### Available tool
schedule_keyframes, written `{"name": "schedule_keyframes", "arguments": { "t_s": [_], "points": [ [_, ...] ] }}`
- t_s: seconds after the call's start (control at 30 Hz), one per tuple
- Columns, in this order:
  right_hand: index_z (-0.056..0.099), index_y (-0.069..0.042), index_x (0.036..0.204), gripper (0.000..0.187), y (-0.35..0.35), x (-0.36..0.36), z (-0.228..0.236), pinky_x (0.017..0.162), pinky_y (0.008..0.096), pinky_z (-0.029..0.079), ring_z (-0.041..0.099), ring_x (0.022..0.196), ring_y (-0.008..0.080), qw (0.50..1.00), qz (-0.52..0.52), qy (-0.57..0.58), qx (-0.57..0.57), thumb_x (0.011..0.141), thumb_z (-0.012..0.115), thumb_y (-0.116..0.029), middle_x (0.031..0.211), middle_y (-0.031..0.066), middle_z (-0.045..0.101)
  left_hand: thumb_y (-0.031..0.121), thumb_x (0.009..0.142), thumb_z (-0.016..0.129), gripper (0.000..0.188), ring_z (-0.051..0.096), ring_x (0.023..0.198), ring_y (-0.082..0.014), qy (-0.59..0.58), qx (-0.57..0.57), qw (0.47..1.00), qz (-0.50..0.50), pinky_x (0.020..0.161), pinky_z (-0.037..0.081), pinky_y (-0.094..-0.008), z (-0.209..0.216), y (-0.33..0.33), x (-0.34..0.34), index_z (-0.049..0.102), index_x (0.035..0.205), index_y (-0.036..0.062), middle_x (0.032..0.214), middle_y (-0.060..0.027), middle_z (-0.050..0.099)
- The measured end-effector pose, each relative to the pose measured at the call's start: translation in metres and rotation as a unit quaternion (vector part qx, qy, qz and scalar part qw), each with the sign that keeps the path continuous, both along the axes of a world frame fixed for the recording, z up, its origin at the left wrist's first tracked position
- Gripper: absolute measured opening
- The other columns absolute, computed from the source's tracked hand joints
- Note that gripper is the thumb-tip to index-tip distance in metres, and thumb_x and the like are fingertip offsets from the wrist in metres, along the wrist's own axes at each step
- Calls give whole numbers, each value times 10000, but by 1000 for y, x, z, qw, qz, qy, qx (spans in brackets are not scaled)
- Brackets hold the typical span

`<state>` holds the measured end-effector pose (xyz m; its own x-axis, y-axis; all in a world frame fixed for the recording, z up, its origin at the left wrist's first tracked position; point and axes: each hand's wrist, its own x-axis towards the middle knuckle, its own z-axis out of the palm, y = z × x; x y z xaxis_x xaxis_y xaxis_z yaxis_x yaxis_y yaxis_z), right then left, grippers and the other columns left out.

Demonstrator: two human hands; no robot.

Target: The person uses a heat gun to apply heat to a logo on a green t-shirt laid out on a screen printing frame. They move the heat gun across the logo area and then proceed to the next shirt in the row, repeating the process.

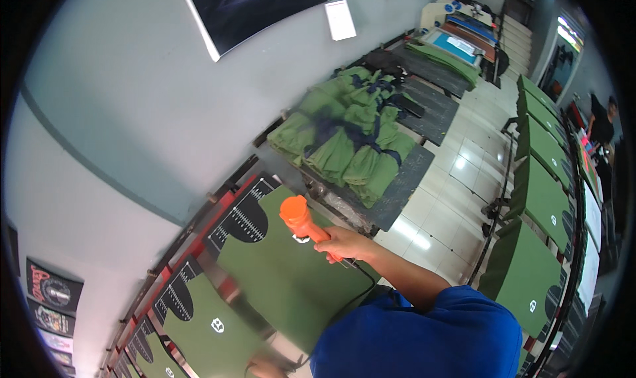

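My right hand (344, 244) is wrapped round the handle of an orange heat gun (296, 212). Its wide round head hangs above a green fabric piece (265, 282) laid on a printing board, and partly covers a small white print (301, 239) there. From the handle a black cord (361, 295) curves down beside my blue shirt. At the lower edge, my left hand (266, 367) is blurred and cut off, close to the cord and to another green piece (205, 325) with a white emblem; its fingers cannot be made out.
Bundled green garments with dark blue ties (351, 133) lie on dark boards ahead. Across the tiled floor (430, 209), a row of boards bears more green pieces (527, 279). A grey wall (126, 106) stands at left. Another person (603, 123) is at far right.
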<state>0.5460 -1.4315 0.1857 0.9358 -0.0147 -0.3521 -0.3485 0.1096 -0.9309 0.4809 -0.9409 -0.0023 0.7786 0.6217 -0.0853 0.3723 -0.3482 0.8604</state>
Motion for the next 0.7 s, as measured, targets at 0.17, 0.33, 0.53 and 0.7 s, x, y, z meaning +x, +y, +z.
{"name": "schedule_keyframes", "arguments": {
  "t_s": [0.17, 0.33, 0.53, 0.7],
  "points": [
    [531, -11, 986, 274, -19, -19, 1, 512, 267, 470, 572, 581, 122, 1000, -7, -4, 17, 865, 622, -239, 718, 36, 556, 269, 1030, 343, 384, 580, 548, -236, 3, 119, 990, -80, 460, 475, -359, 64, -39, 16, 588, 879, 15, 691, -43, 590],
    [539, -4, 985, 322, -51, -49, -5, 508, 286, 456, 582, 589, 139, 999, -23, -27, 7, 851, 628, -284, 675, 52, 573, 260, 1021, 364, 351, 616, 668, -257, -77, 355, 920, -148, 526, 531, -339, 150, -113, 47, 567, 1000, -25, 844, -114, 620],
    [540, -12, 1064, 332, -146, -134, -3, 513, 264, 415, 516, 566, 99, 994, -71, -12, 83, 827, 604, -235, 679, 19, 548, 232, 1010, 391, 315, 625, 767, -254, -234, -91, 965, -80, 616, 563, -331, 266, -273, 52, 569, 1027, -27, 946, -180, 615],
    [494, -34, 1000, 270, -232, -232, -12, 525, 266, 452, 524, 594, 103, 969, -178, -73, 156, 835, 595, -224, 760, 14, 517, 316, 1022, 345, 408, 594, 733, -235, -353, 104, 921, -127, 614, 538, -328, 324, -384, 59, 572, 1006, -22, 881, -162, 589]
  ]
}}
